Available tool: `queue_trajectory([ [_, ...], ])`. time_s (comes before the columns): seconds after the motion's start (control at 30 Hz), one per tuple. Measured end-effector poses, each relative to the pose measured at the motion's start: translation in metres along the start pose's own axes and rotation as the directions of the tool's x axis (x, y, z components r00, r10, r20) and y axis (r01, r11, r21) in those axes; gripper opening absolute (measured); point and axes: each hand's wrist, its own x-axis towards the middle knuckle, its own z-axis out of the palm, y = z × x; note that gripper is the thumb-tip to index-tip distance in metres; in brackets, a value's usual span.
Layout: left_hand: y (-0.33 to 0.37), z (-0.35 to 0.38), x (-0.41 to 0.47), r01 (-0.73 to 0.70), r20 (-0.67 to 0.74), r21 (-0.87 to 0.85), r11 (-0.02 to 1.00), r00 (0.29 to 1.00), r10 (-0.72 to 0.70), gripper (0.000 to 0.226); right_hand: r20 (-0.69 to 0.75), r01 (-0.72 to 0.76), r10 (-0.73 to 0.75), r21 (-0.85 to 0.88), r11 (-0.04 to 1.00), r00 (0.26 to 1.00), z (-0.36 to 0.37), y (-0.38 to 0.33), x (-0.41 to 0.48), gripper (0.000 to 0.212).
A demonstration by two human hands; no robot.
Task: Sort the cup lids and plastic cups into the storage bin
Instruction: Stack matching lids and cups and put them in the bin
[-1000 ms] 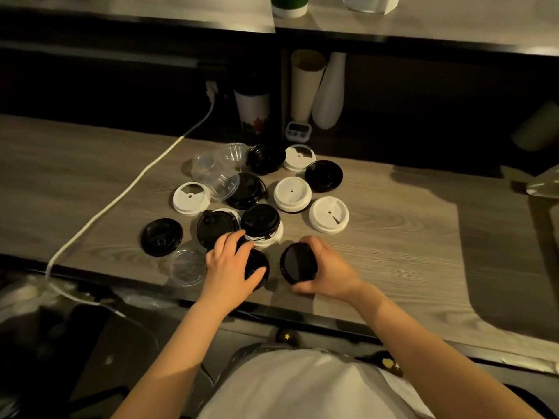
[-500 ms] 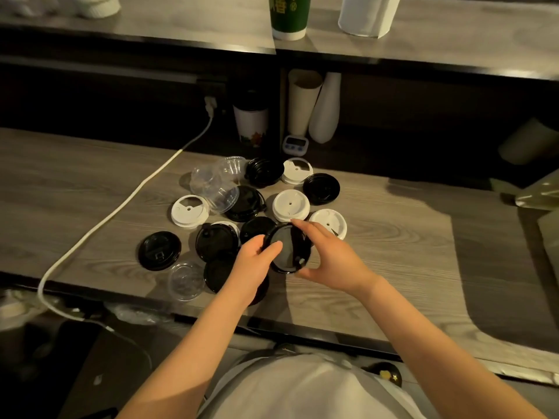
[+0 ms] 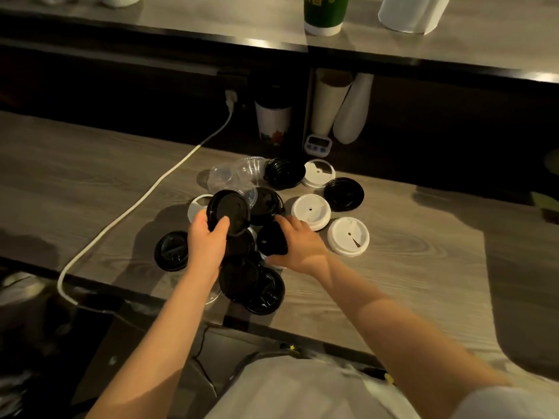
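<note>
Black and white cup lids lie scattered on the wooden counter (image 3: pixel 423 267). My left hand (image 3: pixel 207 240) holds a black lid (image 3: pixel 230 210) raised and tilted above the pile. Around another black lid (image 3: pixel 270 238), tilted on the counter, my right hand (image 3: pixel 302 244) is closed. Two overlapping black lids (image 3: pixel 254 285) lie near the front edge. White lids (image 3: pixel 311 210) (image 3: pixel 348 235) rest to the right. Clear plastic cups (image 3: pixel 234 175) lie on their sides behind the pile. No storage bin is in view.
A white cable (image 3: pixel 145 195) runs from a wall socket across the counter's left side and over its front edge. A paper cup (image 3: pixel 273 122), cup stacks (image 3: pixel 341 107) and a small timer (image 3: pixel 317 144) stand at the back. A green cup (image 3: pixel 325 13) sits on the upper shelf.
The black lid passed from my right hand to my left, which lifted it up and to the left. My right hand dropped onto another black lid on the counter.
</note>
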Motion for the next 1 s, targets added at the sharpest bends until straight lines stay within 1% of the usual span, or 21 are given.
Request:
queue_trajectory([
  [0.07,0.001,0.000,0.003,0.018,0.005,0.008,1.000,1.000,-0.018,0.023,0.006,-0.017,0.017,-0.022,1.000,1.000,0.007,-0.001,0.006,0.094],
  [0.17,0.002,0.001,0.008,0.061,0.003,0.002,0.998,0.998,-0.061,0.022,-0.026,-0.029,0.029,-0.028,0.999,0.999,0.014,0.003,0.010,0.087],
  [0.2,0.002,0.001,0.010,0.071,0.007,0.000,0.997,0.997,-0.071,0.022,-0.038,-0.031,0.032,0.010,0.999,0.999,0.015,0.003,0.010,0.087],
  [0.27,0.002,0.003,0.012,0.084,0.014,-0.004,0.996,0.996,-0.084,0.021,-0.081,-0.025,0.039,0.167,0.986,0.996,0.013,0.004,0.007,0.086],
  [0.37,0.004,0.006,0.014,0.112,0.025,-0.025,0.993,0.993,-0.112,0.021,-0.215,0.028,0.066,0.407,0.913,0.974,-0.005,0.004,-0.004,0.078],
  [0.47,0.006,0.015,0.016,0.168,0.058,-0.095,0.981,0.985,-0.163,0.019,-0.347,0.118,0.100,0.554,0.824,0.933,-0.031,0.010,-0.014,0.074],
  [0.53,0.010,0.026,0.015,0.246,0.106,-0.176,0.953,0.967,-0.230,0.020,-0.405,0.203,0.072,0.596,0.777,0.911,-0.046,0.012,-0.018,0.075],
  [0.6,0.012,0.038,0.014,0.350,0.180,-0.298,0.888,0.934,-0.307,0.033,-0.432,0.286,-0.016,0.570,0.770,0.902,-0.057,0.011,-0.022,0.079],
  [0.63,0.015,0.044,0.010,0.393,0.234,-0.350,0.850,0.916,-0.327,0.033,-0.443,0.323,-0.063,0.542,0.776,0.894,-0.059,0.011,-0.023,0.081],
  [0.7,0.019,0.054,0.002,0.469,0.337,-0.384,0.795,0.873,-0.352,0.030,-0.446,0.365,-0.125,0.505,0.782,0.886,-0.058,0.012,-0.025,0.083],
  [0.77,0.021,0.060,-0.006,0.502,0.397,-0.375,0.779,0.846,-0.355,0.032,-0.428,0.361,-0.138,0.500,0.787,0.893,-0.055,0.014,-0.028,0.082],
  [0.83,0.019,0.063,-0.011,0.496,0.427,-0.352,0.794,0.840,-0.335,0.034,-0.419,0.352,-0.137,0.493,0.796,0.898,-0.052,0.017,-0.033,0.081],
  [0.87,0.019,0.063,-0.015,0.477,0.440,-0.319,0.819,0.840,-0.318,0.034,-0.418,0.353,-0.146,0.474,0.807,0.897,-0.051,0.019,-0.035,0.082],
  [0.93,0.016,0.063,-0.018,0.436,0.464,-0.248,0.865,0.837,-0.289,0.032,-0.406,0.347,-0.176,0.398,0.849,0.897,-0.050,0.022,-0.039,0.085],
  [0.97,0.016,0.063,-0.021,0.409,0.474,-0.208,0.888,0.837,-0.274,0.037,-0.394,0.337,-0.185,0.360,0.870,0.900,-0.050,0.022,-0.042,0.086],
  [1.0,0.016,0.062,-0.023,0.380,0.480,-0.173,0.909,0.838,-0.259,0.052,-0.386,0.327,-0.189,0.331,0.885,0.903,-0.050,0.023,-0.044,0.087],
])
